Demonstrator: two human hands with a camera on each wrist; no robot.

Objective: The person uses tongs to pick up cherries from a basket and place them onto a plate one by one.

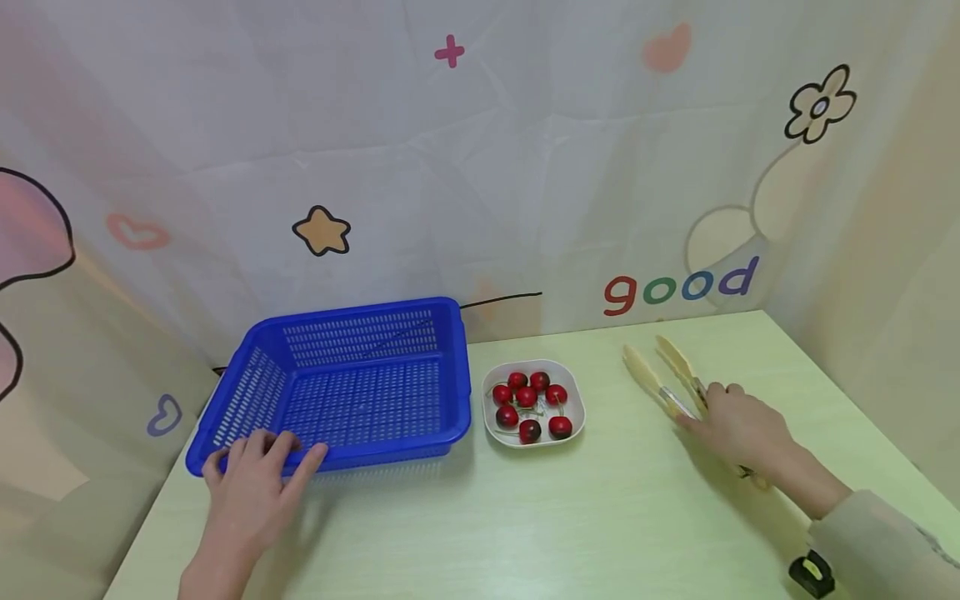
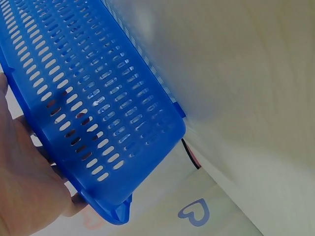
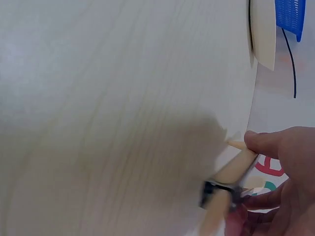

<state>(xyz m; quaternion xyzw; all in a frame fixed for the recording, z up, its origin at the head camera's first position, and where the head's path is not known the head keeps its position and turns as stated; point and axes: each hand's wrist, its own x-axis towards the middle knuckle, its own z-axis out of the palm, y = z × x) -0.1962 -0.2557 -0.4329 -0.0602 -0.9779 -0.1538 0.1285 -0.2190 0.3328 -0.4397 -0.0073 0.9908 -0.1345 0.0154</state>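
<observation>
A blue plastic basket [image 1: 367, 454] with slotted walls stands at the left of the table. My left hand [image 1: 251, 492] grips its near rim, fingers hooked over the edge; in the left wrist view, parts of the fingers show through the slots of the basket wall [image 2: 98, 98]. My right hand [image 1: 742, 425] holds a pair of tongs [image 1: 648, 375] around their middle, with the cream tips spread apart and pointing toward the back. From the right wrist view, thumb and fingers sit on either side of the tongs [image 3: 236, 169].
Between the basket and the tongs is a small white dish [image 1: 498, 433] holding several red cherries [image 1: 527, 397] with stems. A printed curtain [image 1: 525, 167] hangs along the back edge of the pale table [image 1: 480, 533]. A small black object [image 1: 812, 575] shows beside the right sleeve.
</observation>
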